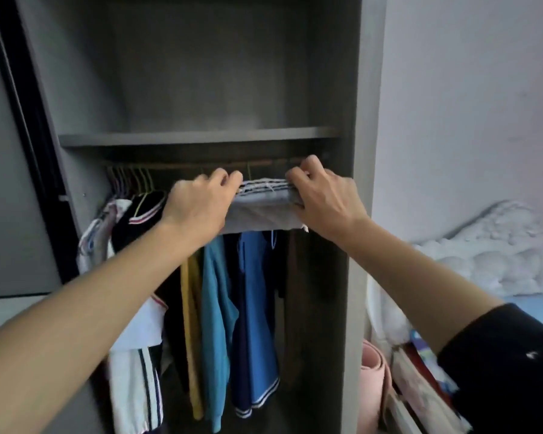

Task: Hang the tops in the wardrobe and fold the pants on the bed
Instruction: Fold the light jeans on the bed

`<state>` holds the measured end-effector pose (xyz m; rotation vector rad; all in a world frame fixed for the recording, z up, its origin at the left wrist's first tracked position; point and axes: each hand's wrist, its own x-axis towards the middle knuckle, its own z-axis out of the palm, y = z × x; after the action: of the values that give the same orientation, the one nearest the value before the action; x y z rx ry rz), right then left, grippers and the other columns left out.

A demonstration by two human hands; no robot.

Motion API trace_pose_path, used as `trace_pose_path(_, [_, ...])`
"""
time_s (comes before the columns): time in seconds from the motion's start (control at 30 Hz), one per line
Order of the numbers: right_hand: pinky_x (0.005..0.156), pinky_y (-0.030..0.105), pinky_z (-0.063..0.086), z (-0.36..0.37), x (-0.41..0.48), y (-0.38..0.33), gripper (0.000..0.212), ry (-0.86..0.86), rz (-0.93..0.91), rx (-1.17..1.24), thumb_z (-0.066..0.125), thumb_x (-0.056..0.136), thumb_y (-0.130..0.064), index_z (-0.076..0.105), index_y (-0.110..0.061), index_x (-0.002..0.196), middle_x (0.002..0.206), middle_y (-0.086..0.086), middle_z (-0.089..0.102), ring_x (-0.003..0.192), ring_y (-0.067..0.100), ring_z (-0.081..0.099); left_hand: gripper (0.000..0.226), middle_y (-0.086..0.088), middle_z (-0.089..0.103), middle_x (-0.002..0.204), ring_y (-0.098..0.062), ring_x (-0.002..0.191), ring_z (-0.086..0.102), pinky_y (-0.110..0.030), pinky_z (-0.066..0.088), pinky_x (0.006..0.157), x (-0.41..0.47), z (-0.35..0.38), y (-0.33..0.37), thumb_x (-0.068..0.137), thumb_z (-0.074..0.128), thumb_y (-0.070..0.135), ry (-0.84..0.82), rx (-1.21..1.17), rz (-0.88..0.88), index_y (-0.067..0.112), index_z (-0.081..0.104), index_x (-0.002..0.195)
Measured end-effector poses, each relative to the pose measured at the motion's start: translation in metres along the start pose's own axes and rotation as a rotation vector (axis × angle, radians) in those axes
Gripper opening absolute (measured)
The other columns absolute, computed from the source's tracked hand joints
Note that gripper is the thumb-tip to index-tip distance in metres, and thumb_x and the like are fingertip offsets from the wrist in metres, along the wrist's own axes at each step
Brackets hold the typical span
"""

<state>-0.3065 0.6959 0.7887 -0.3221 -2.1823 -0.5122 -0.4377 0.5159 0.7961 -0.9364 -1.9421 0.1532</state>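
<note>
1. grey folded garment (264,211) sits at centre frame, just under the wardrobe rail (182,166)
2. left hand (198,205) grips its left end, fingers curled
3. right hand (326,202) grips its right end

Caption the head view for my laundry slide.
Left hand and right hand hold a folded grey garment by the wardrobe rail, above hanging blue tops.

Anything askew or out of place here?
Yes. At the left end, a white patterned garment and a dark striped-collar top hang bunched and crooked, unlike the straight blue garments. The left hand and right hand grip a folded grey garment.
</note>
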Motion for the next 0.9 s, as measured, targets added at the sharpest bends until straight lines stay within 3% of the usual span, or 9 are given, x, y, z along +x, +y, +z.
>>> trace_pose_path(0.13, [0.055,0.037,0.040,-0.024,0.097,0.037,0.039,0.287,0.017,-0.042,0.064,0.087,-0.024,0.048,-0.015,0.123,0.121,0.011,0.047,0.091,0.032,0.060,0.061,-0.014,0.058,0.110,-0.039,0.085,0.063,-0.037,0.034,0.052,0.094,-0.020,-0.043,0.071,0.073,0.009,0.324,0.047,-0.075,0.013,0.043,0.123])
trace_pose_path(0.27, [0.061,0.035,0.036,-0.018,0.169,0.076,0.049,0.413,0.026,-0.025,0.070,0.086,-0.028,0.045,-0.012,0.125,0.123,0.014,0.046,0.094,0.029,0.055,0.055,-0.021,0.053,0.115,-0.043,0.092,0.059,-0.041,0.034,0.056,0.179,-0.015,-0.057,0.080,0.069,0.008,0.503,0.050,-0.131,0.008,0.041,0.127])
trace_pose_path(0.43, [0.056,0.037,0.038,0.024,0.238,0.113,0.046,0.400,-0.045,-0.126,0.071,0.082,-0.017,0.045,-0.010,0.120,0.121,0.017,0.045,0.094,0.034,0.052,0.045,-0.021,0.054,0.109,-0.042,0.081,0.060,-0.037,0.034,0.051,0.252,0.032,-0.063,0.081,0.068,0.008,0.546,0.105,-0.080,0.006,0.044,0.120])
trace_pose_path(0.73, [0.057,0.040,0.035,0.132,0.330,0.126,0.040,0.251,-0.108,-0.183,0.066,0.084,-0.016,0.043,-0.012,0.116,0.117,0.017,0.042,0.095,0.037,0.053,0.044,-0.017,0.053,0.113,-0.039,0.088,0.064,-0.036,0.034,0.054,0.342,0.137,-0.086,0.082,0.064,0.006,0.378,0.131,-0.042,0.008,0.043,0.121])
trace_pose_path(0.83, [0.057,0.042,0.037,0.154,0.352,0.139,0.042,0.250,-0.087,-0.244,0.067,0.083,-0.018,0.043,-0.011,0.117,0.118,0.019,0.042,0.097,0.040,0.053,0.023,-0.016,0.060,0.095,-0.034,0.070,0.067,-0.031,0.033,0.047,0.377,0.167,-0.090,0.083,0.048,0.006,0.452,0.124,0.067,0.005,0.054,0.106])
trace_pose_path(0.9, [0.056,0.042,0.037,0.164,0.362,0.153,0.042,0.280,-0.056,-0.285,0.068,0.082,-0.016,0.043,-0.011,0.116,0.118,0.020,0.041,0.097,0.041,0.052,0.027,-0.011,0.061,0.085,-0.030,0.060,0.065,-0.026,0.029,0.043,0.402,0.181,-0.087,0.080,0.036,0.011,0.603,0.174,0.119,0.008,0.057,0.096])
